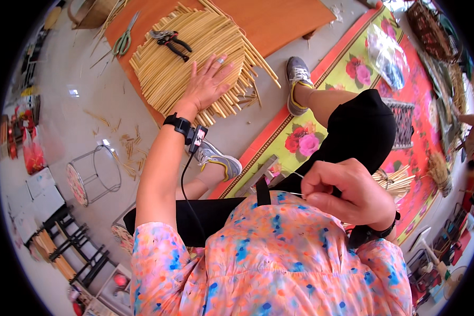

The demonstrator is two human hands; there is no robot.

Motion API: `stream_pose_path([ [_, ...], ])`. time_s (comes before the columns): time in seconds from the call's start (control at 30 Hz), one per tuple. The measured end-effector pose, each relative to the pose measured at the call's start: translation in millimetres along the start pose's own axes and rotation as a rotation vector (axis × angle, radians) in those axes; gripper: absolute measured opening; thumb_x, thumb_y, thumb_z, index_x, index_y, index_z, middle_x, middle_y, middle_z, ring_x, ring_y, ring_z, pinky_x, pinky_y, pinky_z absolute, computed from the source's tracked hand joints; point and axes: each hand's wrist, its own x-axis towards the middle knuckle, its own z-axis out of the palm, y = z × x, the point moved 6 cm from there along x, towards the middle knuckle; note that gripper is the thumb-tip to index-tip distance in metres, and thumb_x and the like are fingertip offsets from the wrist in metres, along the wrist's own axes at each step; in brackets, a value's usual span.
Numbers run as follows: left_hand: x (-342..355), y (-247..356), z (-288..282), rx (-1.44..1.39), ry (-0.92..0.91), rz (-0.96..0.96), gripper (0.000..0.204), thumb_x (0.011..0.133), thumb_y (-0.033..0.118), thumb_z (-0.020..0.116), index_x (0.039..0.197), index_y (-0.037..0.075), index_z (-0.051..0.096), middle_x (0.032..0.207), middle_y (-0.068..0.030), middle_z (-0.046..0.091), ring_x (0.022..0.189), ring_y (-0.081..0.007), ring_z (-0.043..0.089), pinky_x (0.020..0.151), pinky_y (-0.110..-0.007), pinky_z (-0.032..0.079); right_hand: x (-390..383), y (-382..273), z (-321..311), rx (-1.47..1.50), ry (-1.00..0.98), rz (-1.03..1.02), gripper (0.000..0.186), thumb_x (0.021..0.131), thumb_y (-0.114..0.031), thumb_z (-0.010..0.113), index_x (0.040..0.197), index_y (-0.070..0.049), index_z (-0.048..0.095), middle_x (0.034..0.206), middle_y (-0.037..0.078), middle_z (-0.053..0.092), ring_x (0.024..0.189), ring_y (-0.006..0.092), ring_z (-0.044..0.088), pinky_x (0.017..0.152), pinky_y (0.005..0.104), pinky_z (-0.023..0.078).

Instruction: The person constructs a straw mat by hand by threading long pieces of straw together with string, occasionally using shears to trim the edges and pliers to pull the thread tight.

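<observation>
A roughly round mat of straw-coloured reed sticks (pixel 210 39) lies on an orange board ahead of me. My left hand (pixel 209 83) rests flat on its near part, fingers spread, a ring on one finger. Black-handled pruning shears (pixel 169 43) lie on the mat just beyond that hand. Green-handled scissors (pixel 124 41) lie at the board's left side. Close to my lap, my right hand (pixel 353 189) is closed in a pinch on a thin white strand (pixel 294 193). Whether the strand is thread or wire I cannot tell, and its far end is hard to follow.
The orange board (pixel 284 21) runs off to the upper right. Cut reed bits (pixel 133 145) litter the floor at left, near a round stool (pixel 78 184). A flowered mat (pixel 300 139) spreads at right, bearing a plastic bag (pixel 387 58) and a bundle of reeds (pixel 397 181).
</observation>
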Motion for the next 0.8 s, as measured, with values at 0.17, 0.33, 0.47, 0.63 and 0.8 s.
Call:
stream_pose_path([
  [0.17,4,-1,8,0.035,0.011,0.027,0.057,0.09,0.042,0.049,0.144,0.03,0.035,0.154,0.0017,0.022,0.143,-0.0244,0.015,0.11,-0.063,0.01,19,29,-12,0.164,-0.056,0.011,0.008,0.087,-0.007,0.062,0.087,-0.002,0.056,0.069,0.006,0.055,0.057,0.023,0.054,0.053,0.0296,0.043],
  [0.33,5,3,2,0.023,-0.006,0.046,0.057,0.088,0.038,0.053,0.142,0.029,0.037,0.153,-0.0018,0.024,0.142,-0.0283,0.017,0.108,-0.064,0.013,28,42,-28,0.265,-0.056,-0.026,0.009,0.088,-0.01,0.061,0.09,-0.003,0.056,0.068,0.008,0.055,0.058,0.0256,0.055,0.053,0.0316,0.044],
  [0.47,8,3,1,-0.006,-0.012,0.05,0.059,0.086,0.038,0.054,0.142,0.029,0.038,0.153,-0.0034,0.025,0.141,-0.0309,0.019,0.107,-0.065,0.015,26,44,-36,0.336,-0.071,-0.041,0.011,0.088,-0.012,0.062,0.091,-0.005,0.055,0.069,0.009,0.055,0.062,0.0286,0.057,0.054,0.034,0.045],
  [0.63,10,5,1,0.001,-0.017,0.054,0.059,0.086,0.038,0.054,0.142,0.029,0.038,0.153,-0.0043,0.025,0.141,-0.0315,0.02,0.106,-0.066,0.014,20,48,-36,0.326,-0.006,-0.123,0.012,0.087,-0.012,0.065,0.089,-0.004,0.057,0.072,0.008,0.058,0.061,0.0268,0.058,0.055,0.0339,0.047],
  [0.8,9,3,2,0.021,-0.04,0.048,0.06,0.086,0.039,0.054,0.143,0.029,0.036,0.154,-0.0042,0.023,0.142,-0.0303,0.018,0.107,-0.065,0.013,22,42,-38,0.243,-0.009,-0.158,0.012,0.087,-0.012,0.061,0.093,-0.004,0.055,0.071,0.01,0.059,0.064,0.0308,0.06,0.056,0.0367,0.05],
])
